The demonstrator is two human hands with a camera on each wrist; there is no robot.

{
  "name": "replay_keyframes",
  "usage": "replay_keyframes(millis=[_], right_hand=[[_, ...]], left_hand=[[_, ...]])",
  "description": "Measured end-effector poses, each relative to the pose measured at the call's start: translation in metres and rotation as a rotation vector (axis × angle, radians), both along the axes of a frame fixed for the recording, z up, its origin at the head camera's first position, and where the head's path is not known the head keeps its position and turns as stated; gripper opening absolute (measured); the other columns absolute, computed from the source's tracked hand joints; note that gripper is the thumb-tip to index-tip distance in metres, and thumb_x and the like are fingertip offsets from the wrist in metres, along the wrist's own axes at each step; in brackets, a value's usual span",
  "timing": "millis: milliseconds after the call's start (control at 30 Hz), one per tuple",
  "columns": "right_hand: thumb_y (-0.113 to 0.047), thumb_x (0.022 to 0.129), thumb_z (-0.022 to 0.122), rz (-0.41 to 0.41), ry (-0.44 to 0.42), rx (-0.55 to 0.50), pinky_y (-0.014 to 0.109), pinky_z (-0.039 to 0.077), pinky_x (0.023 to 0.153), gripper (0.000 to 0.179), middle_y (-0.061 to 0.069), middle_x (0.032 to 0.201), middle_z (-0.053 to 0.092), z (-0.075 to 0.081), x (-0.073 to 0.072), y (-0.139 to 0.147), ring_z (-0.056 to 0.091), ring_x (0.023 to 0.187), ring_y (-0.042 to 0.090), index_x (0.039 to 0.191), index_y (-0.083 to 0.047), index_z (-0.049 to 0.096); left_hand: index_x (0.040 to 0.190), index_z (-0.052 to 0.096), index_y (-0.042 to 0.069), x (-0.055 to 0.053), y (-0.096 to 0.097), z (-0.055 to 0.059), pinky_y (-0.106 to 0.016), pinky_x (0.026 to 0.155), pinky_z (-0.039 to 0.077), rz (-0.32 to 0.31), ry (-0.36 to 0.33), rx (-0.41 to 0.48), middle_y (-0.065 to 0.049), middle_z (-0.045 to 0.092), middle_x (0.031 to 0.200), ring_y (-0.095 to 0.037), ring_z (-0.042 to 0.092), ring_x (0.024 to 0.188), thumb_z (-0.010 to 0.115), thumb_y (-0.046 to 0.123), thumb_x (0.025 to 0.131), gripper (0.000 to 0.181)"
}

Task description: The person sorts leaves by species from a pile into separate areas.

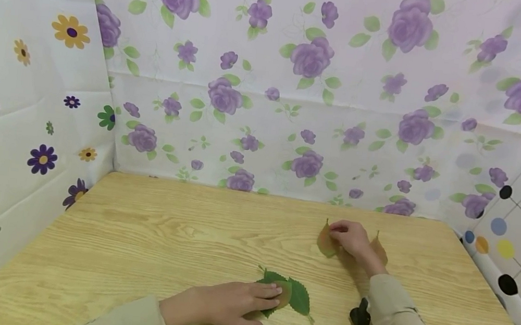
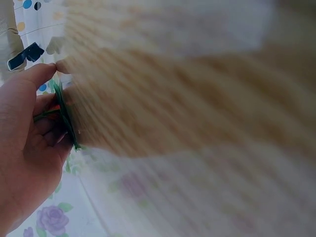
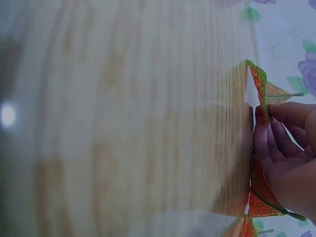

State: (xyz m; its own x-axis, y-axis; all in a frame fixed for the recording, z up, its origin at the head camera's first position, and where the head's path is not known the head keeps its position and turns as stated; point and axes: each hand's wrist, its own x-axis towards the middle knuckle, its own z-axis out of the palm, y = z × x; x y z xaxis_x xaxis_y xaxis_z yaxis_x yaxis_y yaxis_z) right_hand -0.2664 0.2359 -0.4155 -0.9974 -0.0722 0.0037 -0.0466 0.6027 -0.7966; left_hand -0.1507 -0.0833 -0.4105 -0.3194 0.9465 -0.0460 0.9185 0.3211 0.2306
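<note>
My right hand (image 1: 352,239), at the far right of the table, pinches the edge of an orange-brown leaf (image 1: 325,242) between thumb and fingers. In the right wrist view that leaf (image 3: 257,79) shows a green rim and stands bent up from the tabletop. A second orange-brown leaf (image 1: 380,248) lies just right of this hand, partly hidden by it. Nearer the front, the left hand (image 1: 232,304) rests with extended fingers on a small group of leaves. Its fingertips touch an orange-brown leaf (image 1: 285,295) that overlaps green leaves (image 1: 300,296) with toothed edges.
The wood-grain table (image 1: 165,226) meets a flower-printed cloth wall (image 1: 263,131) at the back. Printed sheets also close off both sides. A small black device (image 1: 360,317) shows beside the right sleeve (image 1: 403,317).
</note>
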Motion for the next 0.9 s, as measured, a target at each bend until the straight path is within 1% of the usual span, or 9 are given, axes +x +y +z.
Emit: replay_keyframes(millis=[33, 100, 233, 400, 500, 733, 833, 900], right_hand=[[-0.004, 0.095, 0.059, -0.002, -0.006, -0.010, 0.035, 0.053, 0.071, 0.021, 0.019, 0.104, 0.064, 0.0004, 0.0001, 0.0008, 0.061, 0.091, 0.029, 0.112, 0.007, 0.064], [-0.004, 0.095, 0.059, -0.018, -0.014, -0.022, 0.034, 0.053, 0.071, 0.021, 0.018, 0.104, 0.065, 0.0003, -0.0002, 0.0010, 0.061, 0.089, 0.027, 0.112, 0.007, 0.064], [-0.003, 0.094, 0.060, -0.037, -0.011, -0.019, 0.031, 0.051, 0.068, 0.021, 0.018, 0.101, 0.065, -0.0009, -0.0015, 0.0010, 0.061, 0.085, 0.025, 0.111, 0.008, 0.064], [-0.001, 0.093, 0.059, -0.064, 0.004, 0.000, 0.030, 0.051, 0.065, 0.020, 0.019, 0.100, 0.065, -0.0038, -0.0036, -0.0007, 0.061, 0.083, 0.024, 0.109, 0.007, 0.065], [0.001, 0.092, 0.058, -0.081, 0.015, 0.015, 0.031, 0.051, 0.068, 0.019, 0.019, 0.100, 0.066, -0.0048, -0.0045, -0.0011, 0.061, 0.086, 0.026, 0.109, 0.007, 0.066], [0.004, 0.090, 0.058, -0.085, 0.016, 0.026, 0.039, 0.052, 0.078, 0.020, 0.018, 0.100, 0.065, -0.0063, -0.0039, -0.0019, 0.061, 0.095, 0.033, 0.109, 0.008, 0.065], [0.004, 0.090, 0.057, -0.081, 0.008, 0.025, 0.040, 0.052, 0.079, 0.021, 0.018, 0.101, 0.065, -0.0065, -0.0034, -0.0019, 0.060, 0.096, 0.033, 0.109, 0.008, 0.065], [0.005, 0.089, 0.057, -0.080, 0.006, 0.025, 0.040, 0.052, 0.079, 0.022, 0.018, 0.101, 0.065, -0.0067, -0.0035, -0.0017, 0.060, 0.096, 0.033, 0.109, 0.008, 0.065]], left_hand=[[0.143, 0.043, -0.001, 0.0002, 0.0001, 0.0002, -0.030, 0.109, 0.030, 0.000, -0.001, 0.001, -0.016, 0.031, 0.151, -0.021, 0.029, 0.140, 0.045, 0.034, 0.103, 0.053], [0.143, 0.043, 0.000, 0.0001, 0.0005, 0.0002, -0.030, 0.109, 0.030, 0.003, -0.005, 0.003, -0.016, 0.031, 0.151, -0.021, 0.029, 0.140, 0.045, 0.034, 0.103, 0.052], [0.143, 0.043, 0.001, 0.0000, 0.0006, 0.0000, -0.030, 0.109, 0.030, 0.010, -0.013, 0.002, -0.015, 0.031, 0.152, -0.020, 0.028, 0.140, 0.045, 0.034, 0.104, 0.051], [0.143, 0.044, 0.002, -0.0014, 0.0006, -0.0024, -0.030, 0.109, 0.030, 0.011, 0.012, 0.005, -0.014, 0.032, 0.152, -0.019, 0.029, 0.140, 0.045, 0.034, 0.104, 0.051], [0.142, 0.045, 0.002, -0.0023, 0.0012, -0.0034, -0.030, 0.109, 0.030, 0.012, 0.021, 0.009, -0.014, 0.032, 0.152, -0.019, 0.029, 0.140, 0.045, 0.034, 0.103, 0.050], [0.140, 0.048, 0.001, -0.0019, 0.0025, -0.0027, -0.030, 0.108, 0.032, 0.029, -0.005, 0.034, -0.015, 0.035, 0.150, -0.020, 0.032, 0.138, 0.046, 0.033, 0.103, 0.048], [0.137, 0.051, 0.001, -0.0020, 0.0041, -0.0010, -0.029, 0.106, 0.035, 0.035, -0.002, 0.057, -0.015, 0.039, 0.147, -0.020, 0.036, 0.136, 0.047, 0.031, 0.103, 0.045], [0.133, 0.055, 0.001, -0.0026, 0.0067, 0.0005, -0.026, 0.104, 0.037, 0.054, -0.023, 0.085, -0.014, 0.044, 0.144, -0.020, 0.040, 0.133, 0.049, 0.028, 0.103, 0.041]])
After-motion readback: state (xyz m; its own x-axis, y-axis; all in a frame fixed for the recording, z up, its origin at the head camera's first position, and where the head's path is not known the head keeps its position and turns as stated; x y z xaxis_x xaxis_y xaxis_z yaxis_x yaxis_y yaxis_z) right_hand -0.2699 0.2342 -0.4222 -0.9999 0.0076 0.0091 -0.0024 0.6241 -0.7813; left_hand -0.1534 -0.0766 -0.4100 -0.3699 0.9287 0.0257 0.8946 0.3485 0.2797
